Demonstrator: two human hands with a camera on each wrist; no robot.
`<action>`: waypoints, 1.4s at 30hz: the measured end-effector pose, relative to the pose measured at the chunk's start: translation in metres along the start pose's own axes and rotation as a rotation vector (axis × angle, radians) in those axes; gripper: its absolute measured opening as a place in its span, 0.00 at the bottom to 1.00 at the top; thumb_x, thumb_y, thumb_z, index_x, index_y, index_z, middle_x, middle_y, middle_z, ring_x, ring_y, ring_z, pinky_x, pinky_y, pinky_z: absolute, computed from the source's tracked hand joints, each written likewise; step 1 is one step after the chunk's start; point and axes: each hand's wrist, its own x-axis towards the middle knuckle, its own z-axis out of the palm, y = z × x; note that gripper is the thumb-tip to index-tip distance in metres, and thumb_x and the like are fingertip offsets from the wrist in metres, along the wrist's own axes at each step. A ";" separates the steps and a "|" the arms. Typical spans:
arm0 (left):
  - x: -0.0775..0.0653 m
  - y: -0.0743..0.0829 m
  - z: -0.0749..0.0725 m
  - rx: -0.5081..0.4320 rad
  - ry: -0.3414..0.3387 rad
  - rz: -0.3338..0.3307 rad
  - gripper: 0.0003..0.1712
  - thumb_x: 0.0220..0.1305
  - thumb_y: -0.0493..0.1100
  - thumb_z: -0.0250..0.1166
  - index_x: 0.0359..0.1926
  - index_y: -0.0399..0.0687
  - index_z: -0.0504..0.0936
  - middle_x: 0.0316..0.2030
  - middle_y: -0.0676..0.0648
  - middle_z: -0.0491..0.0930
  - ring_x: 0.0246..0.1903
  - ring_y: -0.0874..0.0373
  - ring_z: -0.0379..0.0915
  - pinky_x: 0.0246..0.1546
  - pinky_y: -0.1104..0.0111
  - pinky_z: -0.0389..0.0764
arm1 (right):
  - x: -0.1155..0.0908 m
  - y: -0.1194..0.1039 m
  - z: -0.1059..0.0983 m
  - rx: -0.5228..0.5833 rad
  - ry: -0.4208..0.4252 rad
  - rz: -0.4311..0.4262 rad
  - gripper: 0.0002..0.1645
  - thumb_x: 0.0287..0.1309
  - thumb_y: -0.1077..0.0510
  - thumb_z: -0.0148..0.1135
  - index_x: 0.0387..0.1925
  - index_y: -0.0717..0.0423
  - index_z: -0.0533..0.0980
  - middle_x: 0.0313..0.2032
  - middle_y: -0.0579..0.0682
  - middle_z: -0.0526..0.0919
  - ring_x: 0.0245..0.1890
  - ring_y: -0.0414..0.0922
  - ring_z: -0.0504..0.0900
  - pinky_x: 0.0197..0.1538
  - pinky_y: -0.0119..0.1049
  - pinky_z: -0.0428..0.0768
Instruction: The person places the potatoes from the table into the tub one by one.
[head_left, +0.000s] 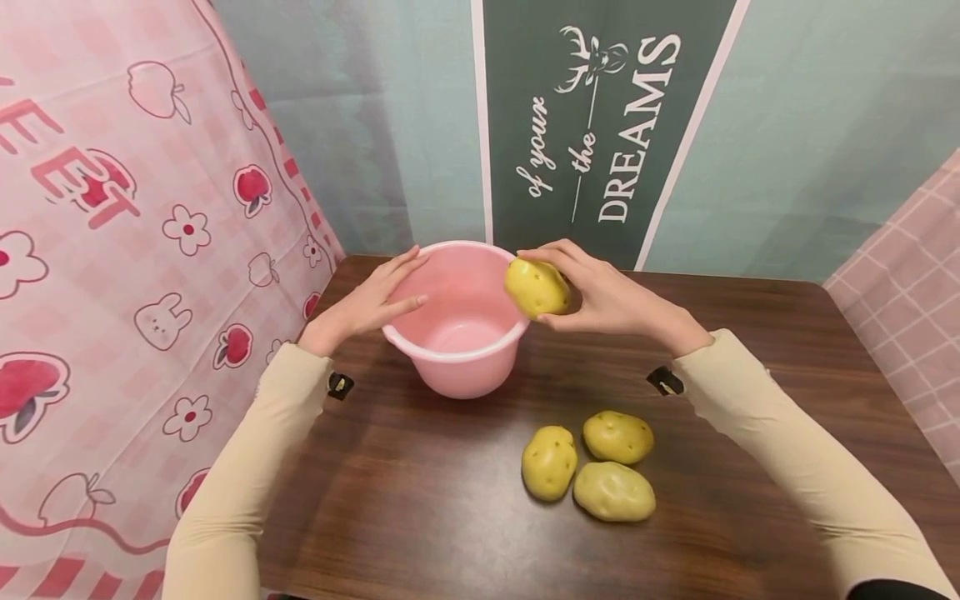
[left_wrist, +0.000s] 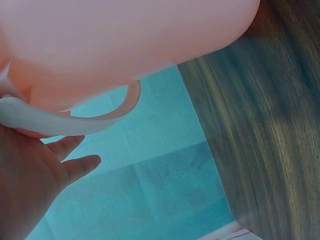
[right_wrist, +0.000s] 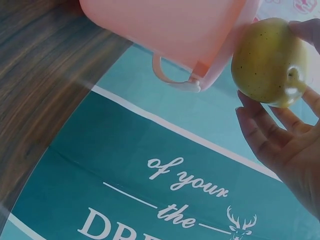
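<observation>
A pink plastic basin (head_left: 465,375) stands upright on the wooden table, and its inside shows no contents in the head view. My left hand (head_left: 367,304) is at the basin's left rim with fingers spread and fairly straight; in the left wrist view its fingers extend beside the basin's side handle (left_wrist: 95,122). With thumb and fingers my right hand (head_left: 611,296) grips a yellow potato (head_left: 534,287) at the basin's right rim. The right wrist view shows that potato (right_wrist: 270,60) close beside the basin wall (right_wrist: 165,25), partly covering the rim.
Three more potatoes lie grouped on the table nearer the front: one at left (head_left: 549,464), one at upper right (head_left: 618,437) and a paler one (head_left: 614,492) below it. Fabric hangs at the table's left, back and right; the brown tabletop (head_left: 405,517) extends around the basin.
</observation>
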 end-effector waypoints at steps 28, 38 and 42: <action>-0.005 -0.003 0.003 -0.032 -0.008 -0.035 0.39 0.62 0.64 0.53 0.71 0.73 0.47 0.71 0.65 0.37 0.71 0.51 0.36 0.64 0.44 0.50 | 0.021 -0.009 0.012 0.021 0.025 -0.040 0.45 0.44 0.49 0.70 0.65 0.39 0.61 0.56 0.42 0.65 0.48 0.38 0.71 0.47 0.34 0.75; -0.002 -0.001 0.001 -0.031 -0.011 -0.035 0.39 0.62 0.64 0.53 0.71 0.73 0.47 0.71 0.66 0.37 0.71 0.54 0.35 0.64 0.44 0.50 | 0.023 -0.010 0.011 0.007 0.027 -0.041 0.46 0.44 0.50 0.70 0.66 0.39 0.61 0.56 0.42 0.65 0.47 0.38 0.71 0.47 0.35 0.75; -0.001 0.000 0.002 -0.027 -0.016 -0.036 0.39 0.62 0.64 0.52 0.71 0.74 0.46 0.71 0.66 0.37 0.71 0.54 0.35 0.64 0.44 0.50 | 0.024 -0.011 0.012 0.017 0.025 -0.039 0.46 0.44 0.50 0.70 0.66 0.40 0.60 0.57 0.42 0.65 0.48 0.38 0.71 0.48 0.35 0.75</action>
